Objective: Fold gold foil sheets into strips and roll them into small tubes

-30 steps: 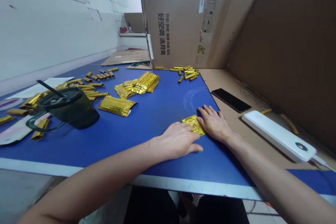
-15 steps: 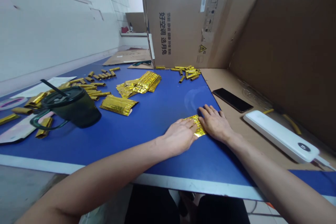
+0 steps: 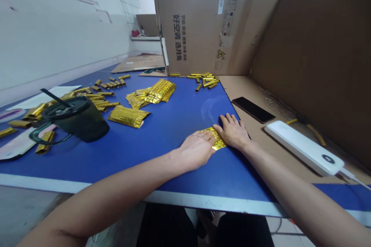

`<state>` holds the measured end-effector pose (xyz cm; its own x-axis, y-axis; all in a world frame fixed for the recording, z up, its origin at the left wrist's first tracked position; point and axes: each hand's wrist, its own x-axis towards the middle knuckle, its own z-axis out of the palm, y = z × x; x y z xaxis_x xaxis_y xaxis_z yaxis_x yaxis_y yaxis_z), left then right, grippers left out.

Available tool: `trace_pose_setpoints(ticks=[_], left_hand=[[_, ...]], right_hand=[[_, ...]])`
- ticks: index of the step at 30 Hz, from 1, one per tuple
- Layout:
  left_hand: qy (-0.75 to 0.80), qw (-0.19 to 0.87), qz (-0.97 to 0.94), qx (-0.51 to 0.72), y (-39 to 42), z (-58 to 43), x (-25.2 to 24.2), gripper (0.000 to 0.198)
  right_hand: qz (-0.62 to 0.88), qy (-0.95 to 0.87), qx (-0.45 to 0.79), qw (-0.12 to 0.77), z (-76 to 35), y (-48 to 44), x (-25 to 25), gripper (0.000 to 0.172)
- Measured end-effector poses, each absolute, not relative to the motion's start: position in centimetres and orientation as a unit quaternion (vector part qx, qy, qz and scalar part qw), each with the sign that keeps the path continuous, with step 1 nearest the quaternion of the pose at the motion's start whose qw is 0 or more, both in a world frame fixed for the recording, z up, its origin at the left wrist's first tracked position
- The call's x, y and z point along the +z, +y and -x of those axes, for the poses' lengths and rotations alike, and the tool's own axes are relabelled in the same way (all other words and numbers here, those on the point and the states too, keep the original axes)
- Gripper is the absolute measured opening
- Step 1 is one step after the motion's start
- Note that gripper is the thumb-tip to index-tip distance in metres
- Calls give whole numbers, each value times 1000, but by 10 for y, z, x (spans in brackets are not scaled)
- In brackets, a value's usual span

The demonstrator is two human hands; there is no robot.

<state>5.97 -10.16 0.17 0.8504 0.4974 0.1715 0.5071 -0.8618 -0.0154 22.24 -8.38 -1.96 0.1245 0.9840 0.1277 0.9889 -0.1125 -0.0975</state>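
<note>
A sheet of gold foil paper (image 3: 219, 144) lies flat on the blue table (image 3: 156, 139) near its front edge. My left hand (image 3: 198, 148) rests on the sheet's left part with fingers stretched out, hiding much of it. On the right, my right hand (image 3: 232, 131) lies palm down with spread fingers, its thumb touching the sheet's upper right. Farther off, to the left of both hands, are a stack of gold sheets (image 3: 160, 92) and a thicker gold stack (image 3: 129, 116). Folded gold paper tubes (image 3: 207, 81) lie at the back beside the cardboard.
A dark lidded cup with straw (image 3: 78, 119) stands at the left among more gold tubes (image 3: 107, 104). To the right, a black phone (image 3: 253, 109) and a white power bank (image 3: 303, 147) with a cable lie on cardboard. A large cardboard box (image 3: 199, 27) walls the back.
My right thumb has come inward over the sheet's edge. The left hand stays pressed on the foil, and the whole view has shifted slightly.
</note>
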Motion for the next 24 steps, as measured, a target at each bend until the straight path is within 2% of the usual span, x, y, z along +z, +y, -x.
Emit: trace_pose_setpoints(ticks=[4, 9, 15, 19, 24], left_hand=[[-265, 31, 960, -84, -103, -59, 1, 33], [-266, 24, 962, -61, -91, -49, 3, 35], [-234, -9, 972, -2, -64, -33, 10, 51], [-223, -14, 975, -11, -59, -30, 13, 51], [-227, -19, 973, -48, -62, -33, 11, 32]], right_hand=[[749, -657, -28, 82, -225, -84, -18, 52], [728, -674, -50, 116, -225, -92, -15, 47], [578, -790, -2, 204, -227, -101, -9, 34], [533, -832, 47, 146, -225, -108, 0, 32], [519, -850, 44, 79, -220, -118, 17, 28]])
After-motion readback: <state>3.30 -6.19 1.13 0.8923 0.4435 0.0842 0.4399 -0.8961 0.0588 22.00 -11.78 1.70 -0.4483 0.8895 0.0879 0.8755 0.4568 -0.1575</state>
